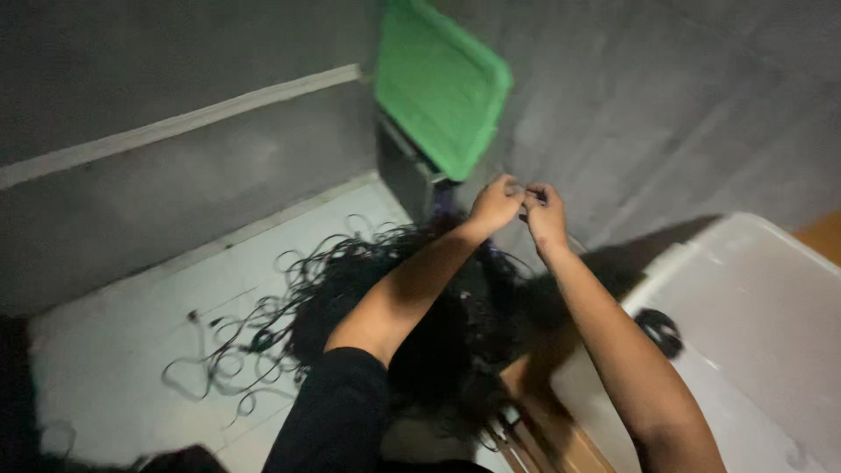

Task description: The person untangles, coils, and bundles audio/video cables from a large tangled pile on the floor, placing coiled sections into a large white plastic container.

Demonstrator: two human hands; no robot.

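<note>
Cable: thin black cable (524,200), a short stretch pinched between both hands, raised above the heap and in front of the grey wall; its details are too small and dim to tell.
Left hand: left hand (496,203), fingers curled closed on the cable, forearm reaching up from a black sleeve (337,412) at the near edge.
Right hand: right hand (545,215), fingers closed on the same cable, touching the left hand at the fingertips.
Heap: large tangled heap of thin black cables (438,315) lying below the hands on the white floor (114,350), with loose loops spreading out to the left.
Lid: green rectangular plastic lid (441,83), tilted, leaning against the far wall above a dark box, just beyond the hands.
Tub: big white plastic tub (753,298) on the right, with a small coil of black cable (659,329) lying on it.
Wall: grey wall (175,193) with a pale strip running across it on the left.
</note>
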